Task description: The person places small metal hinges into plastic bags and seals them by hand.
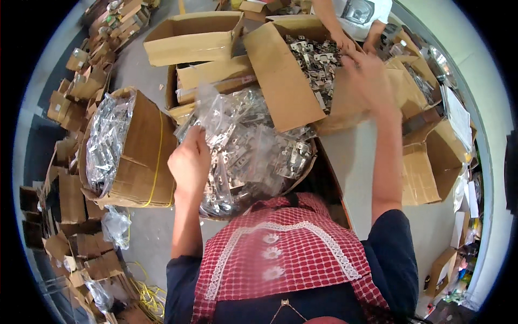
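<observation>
My left hand (190, 161) is closed on the edge of a clear plastic bag (211, 105), which stands up above a heap of bagged metal parts (253, 146) in front of me. My right hand (368, 78) reaches over the right side of a cardboard box (291, 81) of loose silvery metal parts (318, 62) that look like hinges. Motion blurs its fingers, so whether they hold anything cannot be made out. Close beyond it are a co-worker's hands (345, 42), at the same box's far edge.
To my left stands a cardboard carton (141, 156) of clear-bagged goods. Another open carton (194, 40) is at the far left. On the right, an open box (431, 162) sits on a pale table (350, 156). Piled cartons (73, 200) line the left side; yellow straps (145, 291) lie on the floor.
</observation>
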Available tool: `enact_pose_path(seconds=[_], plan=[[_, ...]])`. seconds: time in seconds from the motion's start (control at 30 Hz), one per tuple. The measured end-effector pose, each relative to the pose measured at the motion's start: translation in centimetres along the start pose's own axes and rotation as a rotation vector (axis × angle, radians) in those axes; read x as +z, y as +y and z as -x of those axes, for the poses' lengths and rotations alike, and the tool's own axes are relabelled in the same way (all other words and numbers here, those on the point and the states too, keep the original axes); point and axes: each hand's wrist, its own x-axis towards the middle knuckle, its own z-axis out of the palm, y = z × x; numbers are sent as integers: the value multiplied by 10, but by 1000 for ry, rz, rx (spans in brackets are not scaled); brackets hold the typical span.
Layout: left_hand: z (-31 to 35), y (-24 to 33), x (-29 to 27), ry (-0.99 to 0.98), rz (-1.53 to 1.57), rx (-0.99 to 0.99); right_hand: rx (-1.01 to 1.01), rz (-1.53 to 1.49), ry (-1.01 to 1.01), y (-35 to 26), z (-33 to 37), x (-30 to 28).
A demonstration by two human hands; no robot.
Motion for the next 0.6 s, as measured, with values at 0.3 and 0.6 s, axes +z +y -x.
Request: enact_pose_path(seconds=[0.3,0.6], plan=[[19,-25,8,23,96,-79,296,-188,-790,66,134,19],[4,32,49,-58,283,29,609,-166,-477,41,153,57]])
